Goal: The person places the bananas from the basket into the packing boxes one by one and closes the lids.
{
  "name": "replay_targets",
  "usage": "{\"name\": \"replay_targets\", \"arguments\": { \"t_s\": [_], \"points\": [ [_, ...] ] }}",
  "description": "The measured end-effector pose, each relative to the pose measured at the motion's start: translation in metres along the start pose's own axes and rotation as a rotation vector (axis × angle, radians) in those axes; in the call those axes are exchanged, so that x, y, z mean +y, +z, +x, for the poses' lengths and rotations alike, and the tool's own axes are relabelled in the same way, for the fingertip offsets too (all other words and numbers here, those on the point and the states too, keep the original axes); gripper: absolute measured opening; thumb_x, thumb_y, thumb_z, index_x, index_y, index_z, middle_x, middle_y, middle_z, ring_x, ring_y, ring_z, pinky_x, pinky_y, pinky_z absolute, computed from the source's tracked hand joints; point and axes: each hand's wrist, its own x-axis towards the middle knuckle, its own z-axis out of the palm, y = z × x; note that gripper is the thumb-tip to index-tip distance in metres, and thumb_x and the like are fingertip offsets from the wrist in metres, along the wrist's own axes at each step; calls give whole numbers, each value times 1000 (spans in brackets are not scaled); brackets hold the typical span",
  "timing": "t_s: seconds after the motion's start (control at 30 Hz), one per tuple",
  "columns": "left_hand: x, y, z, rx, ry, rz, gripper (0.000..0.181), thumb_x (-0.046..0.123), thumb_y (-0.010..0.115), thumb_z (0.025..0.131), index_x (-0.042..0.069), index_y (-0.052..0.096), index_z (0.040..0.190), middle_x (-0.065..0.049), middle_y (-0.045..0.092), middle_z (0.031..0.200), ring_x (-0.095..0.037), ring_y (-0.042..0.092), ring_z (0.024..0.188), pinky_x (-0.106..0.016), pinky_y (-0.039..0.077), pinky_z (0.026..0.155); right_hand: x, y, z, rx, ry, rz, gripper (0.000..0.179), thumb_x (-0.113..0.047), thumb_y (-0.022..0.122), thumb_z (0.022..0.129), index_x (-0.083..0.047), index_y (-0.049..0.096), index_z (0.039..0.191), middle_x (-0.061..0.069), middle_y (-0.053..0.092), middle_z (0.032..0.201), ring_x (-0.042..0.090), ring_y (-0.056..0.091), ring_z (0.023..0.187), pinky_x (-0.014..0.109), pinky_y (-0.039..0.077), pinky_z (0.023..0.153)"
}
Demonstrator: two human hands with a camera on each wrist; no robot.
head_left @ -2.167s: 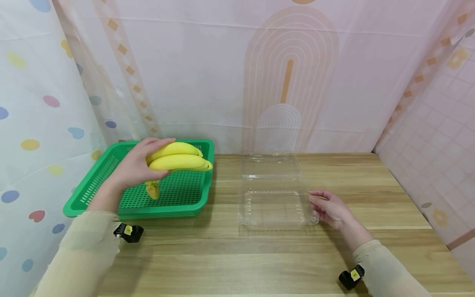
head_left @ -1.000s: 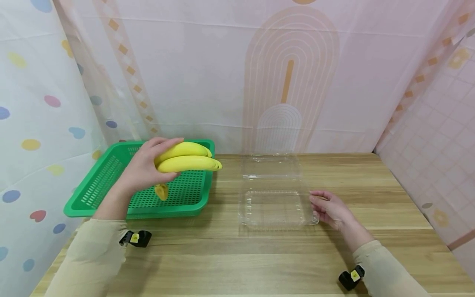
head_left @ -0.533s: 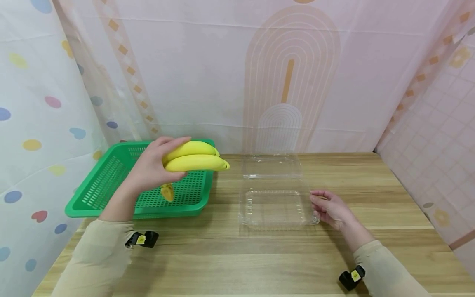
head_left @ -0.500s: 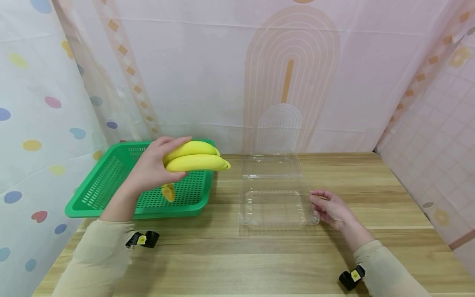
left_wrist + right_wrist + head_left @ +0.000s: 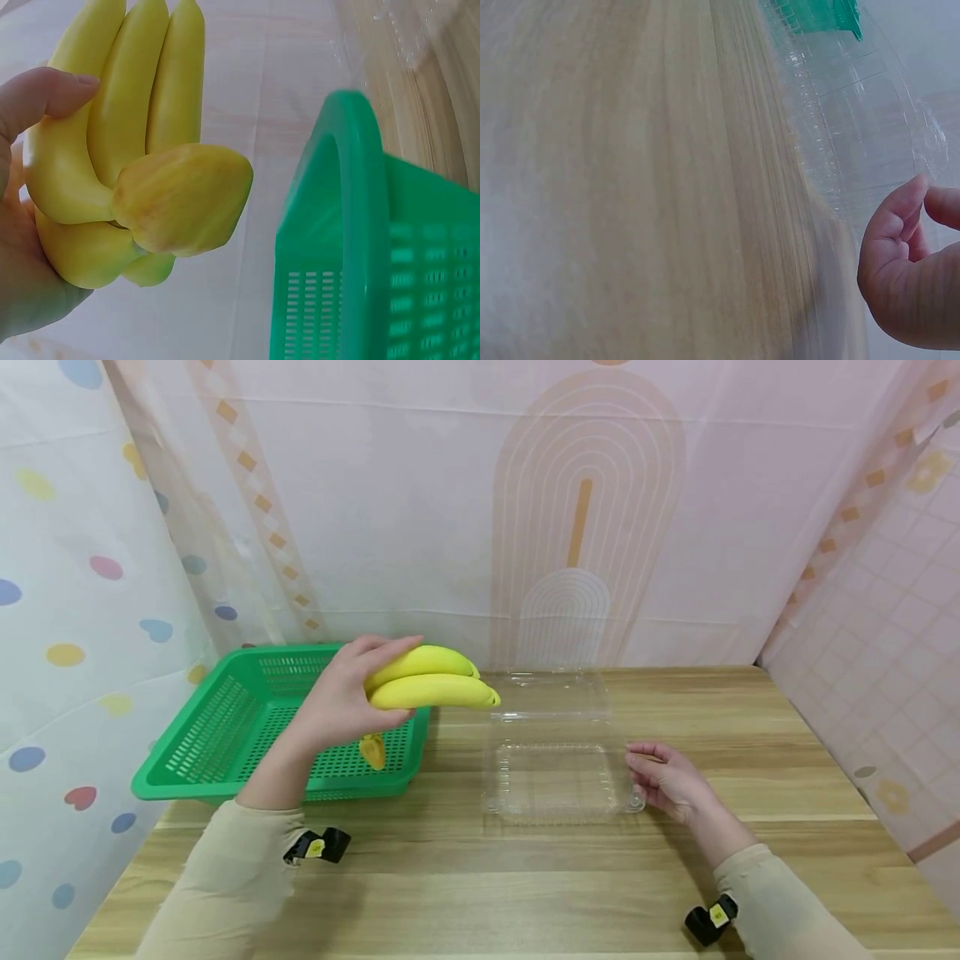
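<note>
A bunch of yellow bananas (image 5: pixel 431 691) is held up by my left hand (image 5: pixel 345 697), above the right side of the green basket. In the left wrist view the thumb lies across one banana (image 5: pixel 120 112), and the thick stem end (image 5: pixel 184 199) faces the camera. The banana tips point right, toward a clear plastic clamshell box (image 5: pixel 557 781) that stands on the table with its lid raised at the back. My right hand (image 5: pixel 670 779) pinches the box's right edge between thumb and fingers; the right wrist view shows this hand (image 5: pixel 907 262) at the clear rim.
The green perforated basket (image 5: pixel 187 792) sits at the left of the wooden table (image 5: pixel 525 893), partly behind the left hand. A patterned curtain (image 5: pixel 412 527) hangs along the table's back edge, and another closes off the right side.
My left hand has carried the bananas rightward, from over the middle of the basket to its right edge and the lid's left side. The right hand and the box have stayed put.
</note>
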Motion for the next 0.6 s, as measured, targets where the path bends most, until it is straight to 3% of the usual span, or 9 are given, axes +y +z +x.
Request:
{"name": "replay_targets", "arguments": {
  "t_s": [0.6],
  "points": [
    [15,26,16,-22,50,-44,80,15,84,73,23,52,146,-8,52,129,-27,44,111,-42,40,81,1,0,-2,2,-11,25,12,-3,56,99,-9,57,109,-3,61,84,5,57,69,19,50,60]
  ]
}}
